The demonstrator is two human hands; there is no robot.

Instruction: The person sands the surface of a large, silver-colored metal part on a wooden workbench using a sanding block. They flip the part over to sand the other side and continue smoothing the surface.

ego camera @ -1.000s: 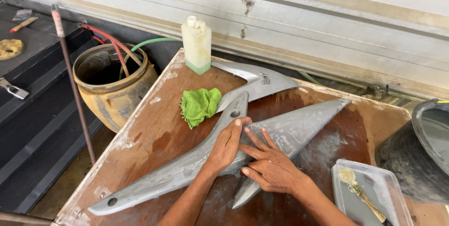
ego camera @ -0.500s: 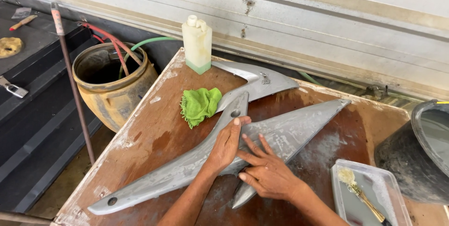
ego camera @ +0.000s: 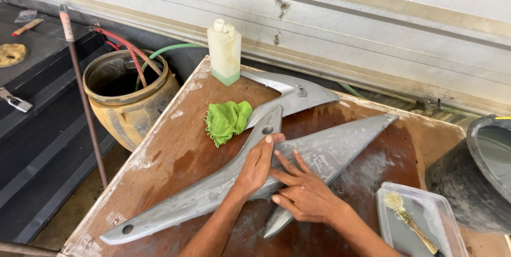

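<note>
2 bare hands lie flat on a long grey body panel [ego camera: 319, 153] that stretches across the wet brown table [ego camera: 175, 145]. The left hand [ego camera: 258, 164] presses open-palmed on the panel's narrow arm, fingers together and pointing up toward the far edge. The right hand [ego camera: 303, 193] rests just beside it, fingers spread open over the panel's wider blade; neither hand grips anything.

1 pale plastic bottle [ego camera: 224, 52], squarish with a cap on top, stands at the table's far edge; a green band rings its base, and I cannot tell what it holds. Just in front of it lies a crumpled green cloth [ego camera: 227, 121], touching the panel's upper branch.

Left of the table stands a yellowish clay jar [ego camera: 130, 102], with a red hose [ego camera: 128, 49] and a green hose [ego camera: 167, 50] running into its dark mouth. At the table's right corner sits a clear shallow tray [ego camera: 412, 225] holding a small brush [ego camera: 407, 217]. Beyond it stands a dark basin [ego camera: 479, 177].

Compared with half a second ago, the right hand has slid slightly toward the person, while the left hand and the panel keep their places.
</note>
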